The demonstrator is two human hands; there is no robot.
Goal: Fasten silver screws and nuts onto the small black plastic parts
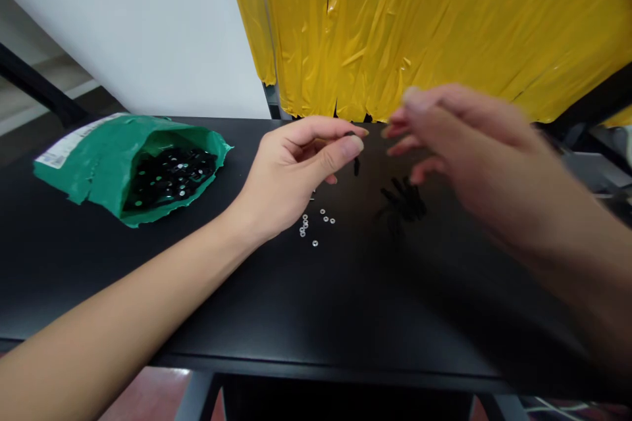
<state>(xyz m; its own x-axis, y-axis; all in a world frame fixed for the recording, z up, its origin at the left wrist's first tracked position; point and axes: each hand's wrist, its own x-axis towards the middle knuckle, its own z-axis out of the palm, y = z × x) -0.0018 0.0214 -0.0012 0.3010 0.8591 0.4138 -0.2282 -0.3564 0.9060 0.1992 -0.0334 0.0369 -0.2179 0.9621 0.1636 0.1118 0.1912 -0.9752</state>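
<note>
Thumb and forefinger of my left hand [313,151] pinch a small black plastic piece [356,166], whose lower end hangs below the fingertips. My right hand [474,145] is raised to the right of it, smeared by motion, with its fingers apart and nothing visible in them. Beneath the right fingers lies a loose pile of slim black pieces [405,200] on the black table [296,316]. Several small silver washers [315,243] are scattered below my left hand, some partly hidden behind it.
A torn green bag [106,161] lies open at the left, filled with black parts [170,174], some with shiny metal bits. Behind the table hang a yellow plastic sheet [419,20] and a white panel [162,26]. The table's front edge [316,368] runs along the bottom.
</note>
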